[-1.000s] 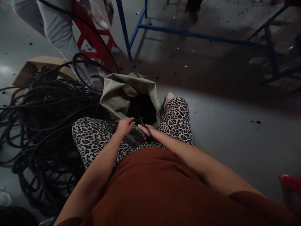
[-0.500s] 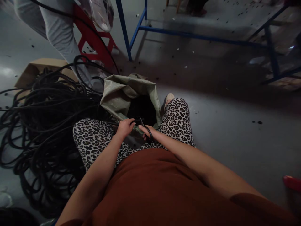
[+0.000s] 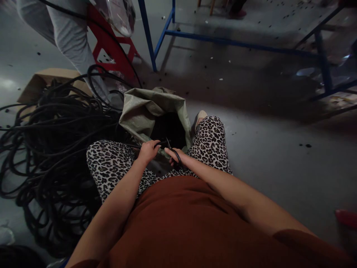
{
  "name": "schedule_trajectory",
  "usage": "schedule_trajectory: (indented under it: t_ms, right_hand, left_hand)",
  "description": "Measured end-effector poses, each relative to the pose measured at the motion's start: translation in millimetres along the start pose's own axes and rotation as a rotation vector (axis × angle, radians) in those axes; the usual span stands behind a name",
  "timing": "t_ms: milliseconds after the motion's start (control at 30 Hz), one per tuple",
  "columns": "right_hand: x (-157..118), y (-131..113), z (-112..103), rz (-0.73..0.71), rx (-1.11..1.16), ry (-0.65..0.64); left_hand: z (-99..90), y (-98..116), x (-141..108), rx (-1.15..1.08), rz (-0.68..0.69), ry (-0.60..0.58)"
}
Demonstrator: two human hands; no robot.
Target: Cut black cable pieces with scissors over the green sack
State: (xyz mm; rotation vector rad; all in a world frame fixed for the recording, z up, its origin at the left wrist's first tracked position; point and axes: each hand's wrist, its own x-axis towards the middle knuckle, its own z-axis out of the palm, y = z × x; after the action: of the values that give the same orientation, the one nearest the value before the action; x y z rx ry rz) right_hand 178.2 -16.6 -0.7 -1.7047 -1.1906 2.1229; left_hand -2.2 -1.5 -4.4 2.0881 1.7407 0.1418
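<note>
Between my knees stands a greyish-green woven sack (image 3: 135, 111), its mouth folded open and its inside dark. Over its near rim my left hand (image 3: 148, 151) is closed around a black rubber tube (image 3: 158, 143), whose short end sticks out toward the right. My right hand (image 3: 174, 155) grips a pair of scissors (image 3: 177, 156) with black handles. The scissors' blades point up and away over the sack's opening, close to the tube's end. Whether blade and tube touch, I cannot tell.
A large tangled heap of black tubing (image 3: 64, 130) lies on the left, partly in a cardboard box (image 3: 55, 73). Behind it a person in grey trousers (image 3: 69, 37) is beside a red stool (image 3: 111, 56). A blue metal frame (image 3: 223, 41) stands ahead. Small black bits dot the floor.
Both hands, the tube and the scissors stay nearly in place; the scissors' blade has shifted very slightly. The sack and the heap have not moved.
</note>
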Motion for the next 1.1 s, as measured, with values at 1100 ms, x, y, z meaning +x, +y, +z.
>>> schedule_trajectory:
  t_ms: [1100]
  right_hand:
    - [-1.2,-0.7,-2.6,-0.05,-0.009,0.065]
  left_hand:
    - [6.3,-1.6,1.3,-0.115,-0.04,-0.004]
